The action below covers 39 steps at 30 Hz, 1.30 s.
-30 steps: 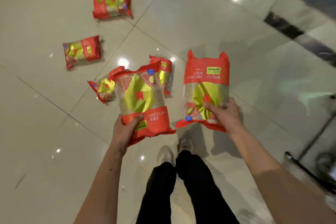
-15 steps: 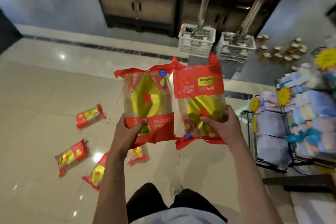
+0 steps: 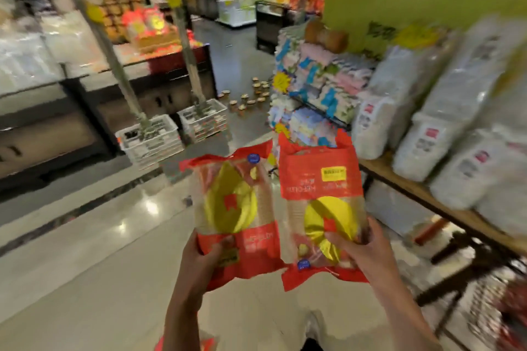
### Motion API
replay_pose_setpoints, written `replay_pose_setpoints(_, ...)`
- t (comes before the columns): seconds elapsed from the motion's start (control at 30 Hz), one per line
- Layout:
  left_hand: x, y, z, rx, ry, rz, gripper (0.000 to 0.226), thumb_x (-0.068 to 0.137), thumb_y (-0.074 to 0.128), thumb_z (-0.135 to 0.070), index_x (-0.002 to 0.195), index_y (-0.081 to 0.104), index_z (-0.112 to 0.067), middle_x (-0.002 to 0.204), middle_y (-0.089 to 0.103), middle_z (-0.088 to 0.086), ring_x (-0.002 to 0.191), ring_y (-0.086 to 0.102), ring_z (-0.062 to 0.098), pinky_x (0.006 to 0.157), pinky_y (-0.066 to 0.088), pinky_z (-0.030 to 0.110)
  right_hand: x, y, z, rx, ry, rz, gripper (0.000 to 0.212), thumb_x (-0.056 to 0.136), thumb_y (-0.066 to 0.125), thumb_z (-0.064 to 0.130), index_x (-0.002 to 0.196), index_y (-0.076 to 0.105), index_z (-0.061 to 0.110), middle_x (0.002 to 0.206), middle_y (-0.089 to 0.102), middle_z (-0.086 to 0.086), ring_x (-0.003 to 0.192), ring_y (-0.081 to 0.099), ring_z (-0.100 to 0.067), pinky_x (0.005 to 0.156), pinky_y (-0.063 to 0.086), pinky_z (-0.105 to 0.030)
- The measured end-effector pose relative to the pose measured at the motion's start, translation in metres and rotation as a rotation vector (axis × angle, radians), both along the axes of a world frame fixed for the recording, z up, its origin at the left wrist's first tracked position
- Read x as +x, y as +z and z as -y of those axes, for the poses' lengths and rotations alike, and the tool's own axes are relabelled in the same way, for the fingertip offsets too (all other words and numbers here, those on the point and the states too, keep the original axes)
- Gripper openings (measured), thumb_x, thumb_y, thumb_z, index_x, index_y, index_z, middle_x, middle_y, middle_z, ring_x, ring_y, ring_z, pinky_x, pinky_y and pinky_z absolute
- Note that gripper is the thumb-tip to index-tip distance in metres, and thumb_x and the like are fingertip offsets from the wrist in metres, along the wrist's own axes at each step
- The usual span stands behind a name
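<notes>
A white slatted crate (image 3: 149, 138) stands on the floor (image 3: 85, 265) at the left with a pole (image 3: 127, 88) planted in it; a second crate (image 3: 204, 121) beside it holds another. In front, the left hand (image 3: 199, 259) grips the left packet (image 3: 231, 205) by its bottom edge, thumb across the red band. The right hand (image 3: 362, 248) clamps the lower corner of the right packet (image 3: 322, 196), thumb on the gold disc. Both packets stand upright above the grips, side by side. Behind, a wire rack (image 3: 322, 112) holds folded towels (image 3: 319, 65).
</notes>
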<state>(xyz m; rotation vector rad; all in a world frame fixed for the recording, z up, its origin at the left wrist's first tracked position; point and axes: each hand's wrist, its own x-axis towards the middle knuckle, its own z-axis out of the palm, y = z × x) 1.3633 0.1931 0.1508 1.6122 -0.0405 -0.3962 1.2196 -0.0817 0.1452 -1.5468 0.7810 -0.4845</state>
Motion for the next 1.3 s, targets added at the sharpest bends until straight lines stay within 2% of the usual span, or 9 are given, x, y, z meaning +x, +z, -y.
replay_pose_setpoints(0.2, -0.036, 0.004, 0.065, -0.016, -0.284, -0.018, 0.034, 0.081, 0.081, -0.009, 0.109, 0.066, -0.022, 0.100, 0.079, 0.007, 0.087, 0.076, 0.026, 0.067, 0.063, 0.040, -0.108, 0.012, 0.013, 0.031, -0.278, -0.028, 0.078, 0.044, 0.094, 0.033, 0.115, 0.061, 0.028, 0.106, 0.073, 0.004, 0.097, 0.070, -0.018, 0.088, 0.057, -0.043)
replay_pose_setpoints(0.37, -0.092, -0.007, 0.115, -0.042, -0.416, -0.086, 0.047, 0.069, 0.090, -0.021, 0.110, 0.068, -0.025, 0.097, 0.079, 0.005, 0.088, 0.076, 0.028, 0.069, 0.062, 0.043, -0.196, 0.026, 0.025, -0.023, -0.428, -0.042, 0.059, 0.061, 0.093, 0.014, 0.111, 0.064, 0.025, 0.101, 0.075, 0.004, 0.076, 0.072, 0.001, 0.057, 0.054, -0.013)
replay_pose_setpoints(0.53, -0.149, -0.007, 0.166, -0.060, -0.580, -0.090, 0.040, 0.078, 0.084, -0.010, 0.111, 0.067, -0.024, 0.096, 0.080, 0.002, 0.087, 0.077, 0.023, 0.067, 0.061, 0.037, -0.283, 0.041, 0.043, -0.078, -0.569, -0.060, 0.060, 0.064, 0.093, 0.015, 0.115, 0.063, 0.027, 0.097, 0.074, 0.010, 0.081, 0.072, -0.009, 0.058, 0.052, -0.020)
replay_pose_setpoints(0.73, -0.251, -0.003, 0.249, -0.071, -0.764, -0.066, 0.072, 0.060, 0.086, -0.034, 0.128, 0.062, -0.025, 0.110, 0.077, 0.000, 0.096, 0.075, 0.021, 0.079, 0.061, 0.041, -0.408, 0.027, 0.067, -0.086, -0.760, -0.054, 0.072, 0.058, 0.094, 0.030, 0.120, 0.059, 0.030, 0.106, 0.070, 0.012, 0.094, 0.068, -0.011, 0.068, 0.052, -0.026)
replay_pose_setpoints(0.9, -0.377, -0.004, 0.320, -0.055, -0.883, -0.064, 0.089, 0.044, 0.096, -0.049, 0.122, 0.062, -0.023, 0.097, 0.079, -0.003, 0.086, 0.075, 0.014, 0.064, 0.058, 0.024, -0.534, 0.012, 0.101, -0.069, -0.874, -0.093, 0.061, 0.057, 0.096, 0.027, 0.108, 0.061, 0.023, 0.096, 0.072, 0.009, 0.083, 0.068, -0.004, 0.061, 0.048, -0.016)
replay_pose_setpoints(1.03, -0.468, 0.007, 0.370, -0.031, -0.923, -0.044, 0.052, 0.074, 0.088, -0.014, 0.119, 0.061, -0.021, 0.090, 0.071, -0.008, 0.068, 0.070, -0.003, 0.053, 0.051, 0.011, -0.628, 0.009, 0.137, -0.061, -0.952, -0.102, 0.056, 0.056, 0.097, 0.015, 0.100, 0.063, 0.017, 0.087, 0.074, 0.003, 0.070, 0.069, 0.001, 0.057, 0.048, -0.015)
replay_pose_setpoints(1.17, -0.532, 0.010, 0.414, -0.014, -0.924, -0.067, 0.082, 0.049, 0.099, -0.034, 0.120, 0.065, -0.013, 0.085, 0.078, 0.001, 0.075, 0.074, 0.016, 0.052, 0.054, 0.018, -0.698, 0.014, 0.181, -0.061, -1.008, -0.058, 0.053, 0.058, 0.097, 0.025, 0.097, 0.061, 0.025, 0.091, 0.073, 0.004, 0.083, 0.071, -0.017, 0.072, 0.056, -0.036)
replay_pose_setpoints(1.27, -0.565, 0.020, 0.454, 0.011, -0.884, -0.022, 0.100, 0.025, 0.096, -0.061, 0.112, 0.066, -0.022, 0.091, 0.079, 0.000, 0.080, 0.076, 0.016, 0.059, 0.057, 0.027, -0.731, 0.019, 0.230, -0.063, -0.967, -0.046, 0.058, 0.057, 0.097, 0.030, 0.102, 0.061, 0.028, 0.095, 0.072, 0.007, 0.087, 0.069, -0.015, 0.070, 0.054, -0.032)
replay_pose_setpoints(1.3, -0.575, 0.024, 0.466, 0.012, -0.875, -0.023, 0.094, 0.034, 0.096, -0.057, 0.115, 0.064, -0.022, 0.095, 0.078, 0.000, 0.081, 0.076, 0.019, 0.060, 0.058, 0.032, -0.738, 0.020, 0.248, -0.067, -0.941, -0.035, 0.060, 0.056, 0.096, 0.032, 0.104, 0.061, 0.028, 0.097, 0.072, 0.007, 0.088, 0.069, -0.014, 0.069, 0.053, -0.031)
